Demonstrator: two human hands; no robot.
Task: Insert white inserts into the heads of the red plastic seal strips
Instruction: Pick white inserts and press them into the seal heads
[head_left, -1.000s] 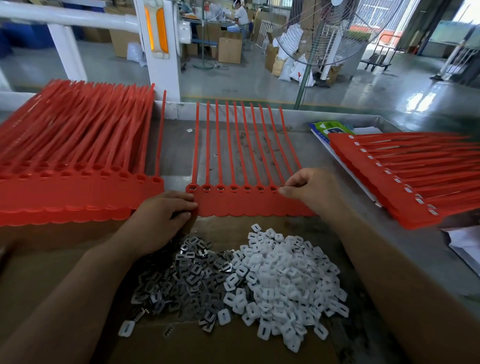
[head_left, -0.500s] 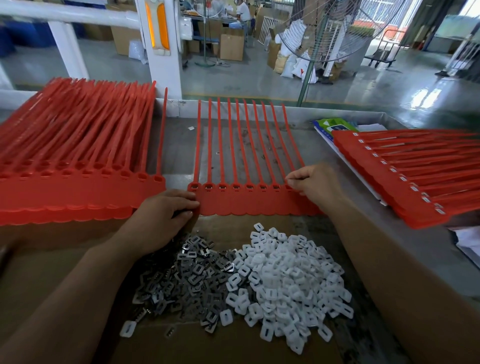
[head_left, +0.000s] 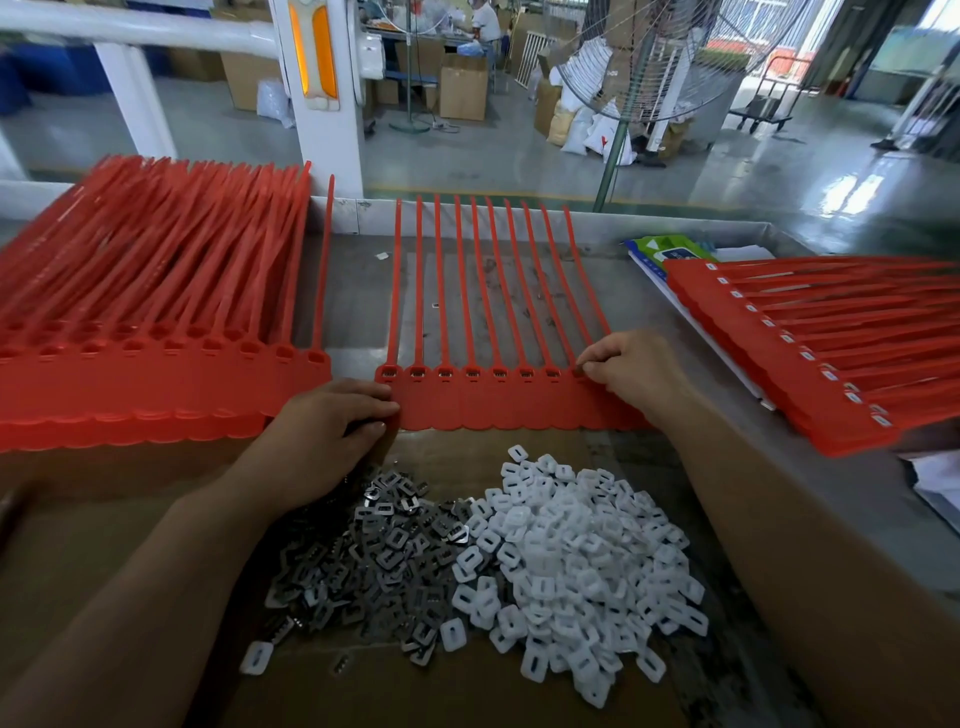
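Observation:
A joined row of red seal strips (head_left: 498, 402) lies flat in the middle of the bench, tails pointing away from me. Metal clips show in most of its head sockets. My left hand (head_left: 322, 441) rests fingers-down on the row's left end, pressing it. My right hand (head_left: 631, 371) pinches at the rightmost head, fingertips closed on a small part I cannot make out. A heap of white inserts (head_left: 571, 561) lies on cardboard in front of me, beside a heap of grey metal clips (head_left: 379, 551).
A thick stack of red strips (head_left: 156, 332) fills the left of the bench. Another red stack (head_left: 831, 348), with white inserts in its heads, lies at the right over papers (head_left: 670, 249). The bench's raised metal rim (head_left: 675, 228) runs along the back. A fan stands beyond.
My right hand has shifted slightly right and away along the row to its last head. My left hand stays on the left end.

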